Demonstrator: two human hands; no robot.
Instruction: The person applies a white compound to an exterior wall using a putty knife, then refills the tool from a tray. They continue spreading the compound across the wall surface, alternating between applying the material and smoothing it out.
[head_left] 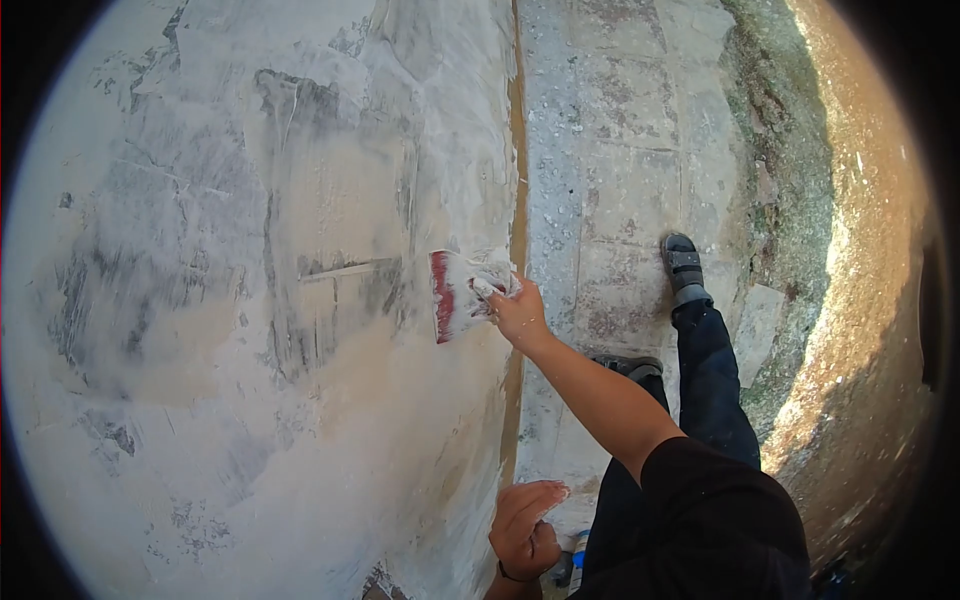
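A rough wall (250,300) fills the left of the view, patched with white filler over grey and tan, and a paved floor (620,150) runs along its foot to the right. The right hand (518,315) reaches out on a bare arm and is closed around the handle end of a scraper (455,295), whose red-edged blade lies flat against the wall, caked in white. The left hand (525,525) sits low by the wall's lower edge, fingers loosely curled and holding nothing that shows. Two shoes (683,262) stand on the paving near the wall. The likely trouble: the grip sits far back on a tool slick with filler, so it could twist or slip and gouge the fresh coat. With the arm at full stretch, uneven pressure could leave ridges. Filler dropping to the floor near the feet could make footing poor.
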